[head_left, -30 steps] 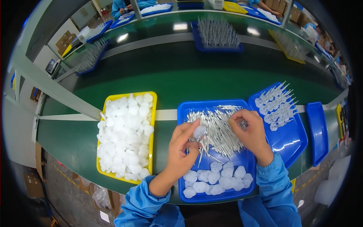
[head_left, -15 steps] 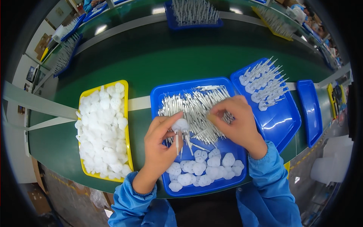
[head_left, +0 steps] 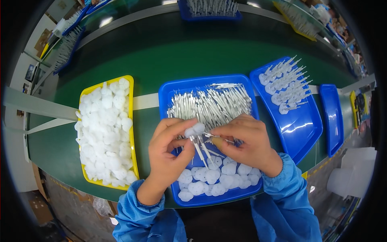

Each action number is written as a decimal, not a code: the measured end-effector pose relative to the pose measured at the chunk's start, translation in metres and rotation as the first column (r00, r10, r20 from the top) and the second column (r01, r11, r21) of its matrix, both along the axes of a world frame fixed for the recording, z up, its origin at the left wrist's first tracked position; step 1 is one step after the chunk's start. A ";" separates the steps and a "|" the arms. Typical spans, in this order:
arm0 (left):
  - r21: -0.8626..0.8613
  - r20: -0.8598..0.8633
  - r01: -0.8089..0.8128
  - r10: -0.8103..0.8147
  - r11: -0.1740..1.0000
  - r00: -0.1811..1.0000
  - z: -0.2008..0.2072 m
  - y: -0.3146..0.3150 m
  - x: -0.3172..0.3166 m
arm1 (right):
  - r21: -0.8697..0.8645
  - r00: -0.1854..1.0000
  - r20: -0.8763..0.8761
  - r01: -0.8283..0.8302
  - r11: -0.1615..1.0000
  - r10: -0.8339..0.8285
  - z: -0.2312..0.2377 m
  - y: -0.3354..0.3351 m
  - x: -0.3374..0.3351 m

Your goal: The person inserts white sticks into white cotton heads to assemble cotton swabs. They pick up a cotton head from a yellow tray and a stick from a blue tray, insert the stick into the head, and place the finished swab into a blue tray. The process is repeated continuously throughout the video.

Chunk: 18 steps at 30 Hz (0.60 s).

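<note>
two hands are meeting above the middle blue tray (head_left: 177,83), and both are ours. with our left hand (head_left: 167,152) we are gripping a white disc (head_left: 195,130), its edge sitting between the closed thumb and forefinger, while at least two pale rods (head_left: 200,151) are hanging from it, slanting down over the tray. with our right hand (head_left: 250,140) we are pinching a thin rod (head_left: 208,134) in closed fingers, and its tip is pointing left, toward the disc; we are not managing to tell whether the two are touching. just beyond our hands, a dense heap of rods (head_left: 211,101) is filling the far part of the middle tray, most of them lying side by side. nearer to us, loose discs (head_left: 211,176) are lying in a flat cluster along the tray's near end, some overlapping. on our left, a yellow tray (head_left: 133,149) is holding a large pile of white discs (head_left: 105,133). on our right, a slanted blue tray (head_left: 300,133) is carrying discs with rods (head_left: 284,84) standing in them, grouped toward its far end, and a narrower blue tray (head_left: 332,121) is lying farther right. all these trays are resting on the green worktop (head_left: 161,56), and we are wearing blue sleeves (head_left: 287,177).
</note>
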State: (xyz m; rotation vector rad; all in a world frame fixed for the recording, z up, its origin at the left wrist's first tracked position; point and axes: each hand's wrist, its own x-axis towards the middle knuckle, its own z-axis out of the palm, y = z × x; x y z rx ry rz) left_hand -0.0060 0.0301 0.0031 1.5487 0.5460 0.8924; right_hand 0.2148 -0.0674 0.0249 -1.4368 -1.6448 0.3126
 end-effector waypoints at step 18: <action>0.288 -0.180 -0.032 0.087 0.957 0.980 -0.001 0.000 0.003 | -0.287 0.959 -0.257 0.039 0.957 -0.116 0.001 -0.008 -0.015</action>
